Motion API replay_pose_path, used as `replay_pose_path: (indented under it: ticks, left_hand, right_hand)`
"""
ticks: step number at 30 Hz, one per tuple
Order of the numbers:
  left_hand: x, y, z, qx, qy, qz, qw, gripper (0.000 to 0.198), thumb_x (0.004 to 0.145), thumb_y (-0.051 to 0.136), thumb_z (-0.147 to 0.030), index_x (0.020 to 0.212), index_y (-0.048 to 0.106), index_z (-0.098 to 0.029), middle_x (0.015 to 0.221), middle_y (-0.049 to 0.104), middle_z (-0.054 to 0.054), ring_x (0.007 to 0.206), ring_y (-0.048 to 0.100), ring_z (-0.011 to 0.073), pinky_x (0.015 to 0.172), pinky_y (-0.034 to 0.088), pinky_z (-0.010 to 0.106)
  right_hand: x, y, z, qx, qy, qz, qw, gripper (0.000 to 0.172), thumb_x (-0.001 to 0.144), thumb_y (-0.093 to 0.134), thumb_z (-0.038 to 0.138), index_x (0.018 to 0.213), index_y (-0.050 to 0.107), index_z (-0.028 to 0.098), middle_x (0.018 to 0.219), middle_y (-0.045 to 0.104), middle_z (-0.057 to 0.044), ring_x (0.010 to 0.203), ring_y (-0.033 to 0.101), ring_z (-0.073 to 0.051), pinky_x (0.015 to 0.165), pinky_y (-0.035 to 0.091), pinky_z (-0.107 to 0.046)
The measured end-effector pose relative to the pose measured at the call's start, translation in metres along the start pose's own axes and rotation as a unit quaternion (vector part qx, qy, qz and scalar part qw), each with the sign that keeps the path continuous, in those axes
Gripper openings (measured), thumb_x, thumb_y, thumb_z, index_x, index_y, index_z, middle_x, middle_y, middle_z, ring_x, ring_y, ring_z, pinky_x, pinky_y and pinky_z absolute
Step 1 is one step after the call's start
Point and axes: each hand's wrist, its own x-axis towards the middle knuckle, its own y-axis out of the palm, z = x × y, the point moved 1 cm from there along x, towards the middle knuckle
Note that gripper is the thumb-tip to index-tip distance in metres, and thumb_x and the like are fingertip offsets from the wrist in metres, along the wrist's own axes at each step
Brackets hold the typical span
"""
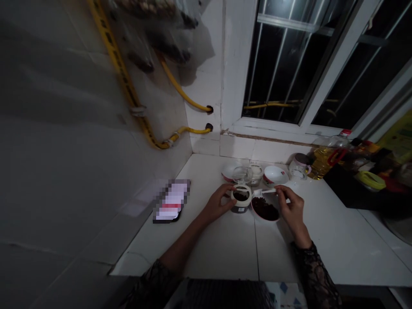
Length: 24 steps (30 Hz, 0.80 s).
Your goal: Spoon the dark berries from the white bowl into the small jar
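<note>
White tile covered the counter (322,249) that I watched on my feed, and both hands were working near its back edge. The left hand (219,204) was curled around a small jar (241,201) with a white rim and something dark inside. Its fingers wrapped the jar's side while the jar stood upright on the counter. The right hand (291,208) pinched the handle of a white spoon (265,192) between thumb and fingertips. The spoon lay roughly level, its far end pointing left toward the jar's mouth. Just under it sat a white bowl (264,210) holding dark, lumpy food. This bowl was right beside the jar, and I could not tell whether the two touched. Behind them, closer to the wall, I made out a glass cup (241,174) between two empty-looking dishes, one on the left (228,172) and one on the right (275,175). An oil bottle (323,156) with a red handle stood farther right, below the barred window (283,56). Well to the left, a phone (172,201) lay flat on the counter, and a yellow hose (128,86) ran down the wall above it.
</note>
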Motion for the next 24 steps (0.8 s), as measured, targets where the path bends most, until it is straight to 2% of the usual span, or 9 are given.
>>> replay_pose_path:
  ticks: [3, 6, 9, 16, 19, 24]
  left_hand:
    - [0.000, 0.001, 0.003, 0.005, 0.006, -0.006, 1.000, 0.032, 0.086, 0.065, -0.034, 0.115, 0.060, -0.022, 0.126, 0.061, 0.011, 0.118, 0.059, 0.0283, 0.085, 0.054, 0.037]
    - [0.000, 0.002, 0.004, 0.003, 0.010, -0.006, 1.000, 0.031, 0.086, 0.064, -0.035, 0.114, 0.059, -0.022, 0.125, 0.062, 0.011, 0.118, 0.059, 0.0282, 0.085, 0.054, 0.036]
    - [0.000, 0.001, 0.004, 0.002, 0.006, -0.002, 1.000, 0.032, 0.086, 0.065, -0.034, 0.114, 0.059, -0.021, 0.126, 0.061, 0.011, 0.119, 0.059, 0.0264, 0.086, 0.054, 0.035]
    - [0.000, 0.001, 0.002, -0.001, 0.008, -0.007, 1.000, 0.032, 0.085, 0.066, -0.034, 0.114, 0.060, -0.021, 0.125, 0.062, 0.012, 0.117, 0.060, 0.0258, 0.086, 0.054, 0.035]
    - [0.000, 0.001, 0.002, -0.004, 0.004, -0.007, 1.000, 0.032, 0.085, 0.066, -0.034, 0.114, 0.060, -0.022, 0.127, 0.061, 0.012, 0.119, 0.059, 0.0257, 0.085, 0.054, 0.034]
    - [0.000, 0.001, 0.002, 0.004, 0.002, -0.002, 1.000, 0.032, 0.086, 0.065, -0.033, 0.115, 0.059, -0.022, 0.128, 0.060, 0.012, 0.119, 0.059, 0.0251, 0.087, 0.054, 0.034]
  right_hand:
    - [0.007, -0.007, -0.015, -0.034, 0.080, 0.036, 0.996, 0.030, 0.088, 0.047, 0.041, 0.092, 0.070, 0.021, 0.075, 0.075, -0.007, 0.064, 0.067, -0.022, 0.065, 0.049, -0.032]
    - [0.009, -0.002, -0.023, -0.051, 0.103, 0.071, 0.991, 0.025, 0.083, 0.050, 0.037, 0.086, 0.070, 0.023, 0.070, 0.074, -0.006, 0.064, 0.068, -0.023, 0.065, 0.048, -0.033]
    - [0.008, 0.008, -0.024, -0.022, 0.124, 0.108, 0.986, 0.024, 0.080, 0.051, 0.037, 0.085, 0.071, 0.024, 0.068, 0.075, -0.004, 0.066, 0.069, -0.023, 0.066, 0.048, -0.032]
    - [0.012, 0.007, -0.029, 0.106, 0.225, 0.095, 0.964, 0.031, 0.068, 0.061, 0.046, 0.075, 0.072, 0.019, 0.057, 0.071, -0.004, 0.057, 0.063, -0.020, 0.060, 0.046, -0.029]
    - [0.013, 0.006, -0.031, 0.116, 0.230, 0.102, 0.961, 0.033, 0.067, 0.062, 0.049, 0.075, 0.072, 0.018, 0.057, 0.071, -0.004, 0.056, 0.062, -0.019, 0.059, 0.045, -0.029]
    - [0.009, 0.011, -0.026, 0.090, 0.191, 0.123, 0.970, 0.034, 0.071, 0.059, 0.051, 0.078, 0.072, 0.020, 0.063, 0.073, -0.004, 0.060, 0.064, -0.020, 0.063, 0.046, -0.031]
